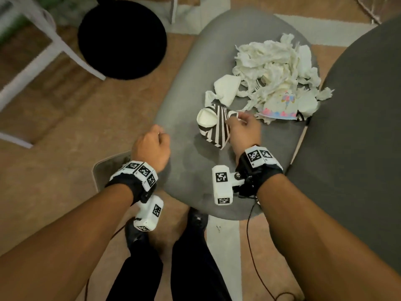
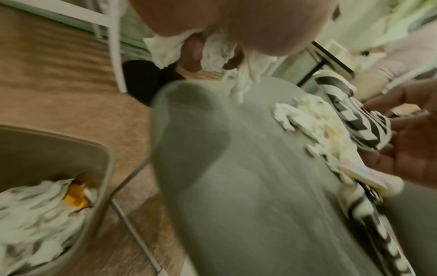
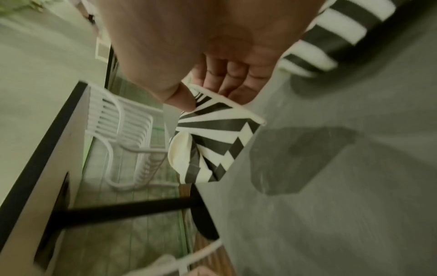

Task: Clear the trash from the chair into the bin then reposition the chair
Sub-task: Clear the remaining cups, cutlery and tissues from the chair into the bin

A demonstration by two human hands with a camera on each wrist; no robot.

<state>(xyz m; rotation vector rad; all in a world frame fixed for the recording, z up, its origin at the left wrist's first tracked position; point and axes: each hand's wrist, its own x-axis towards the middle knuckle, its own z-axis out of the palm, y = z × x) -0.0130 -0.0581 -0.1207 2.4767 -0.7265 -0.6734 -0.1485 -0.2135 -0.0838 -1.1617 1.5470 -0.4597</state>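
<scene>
A grey chair seat (image 1: 191,166) carries a heap of white crumpled tissue (image 1: 273,61), a pastel-printed paper plate (image 1: 280,105) and crushed cups. My right hand (image 1: 243,127) pinches a crushed black-and-white striped paper cup (image 1: 217,129) just above the seat; thumb and fingers grip its rim (image 3: 201,97). My left hand (image 1: 152,144) hovers over the seat's left edge, curled round a wad of white tissue (image 2: 217,54) that hangs below the fingers. The beige bin (image 2: 104,168) stands left of the chair, holding white tissue and something orange.
A black round table base (image 1: 121,40) lies on the brown floor beyond the chair. White chair legs (image 1: 54,44) stand at the far left. The dark grey chair back (image 1: 358,137) rises on the right. My feet (image 1: 195,218) are at the seat's front edge.
</scene>
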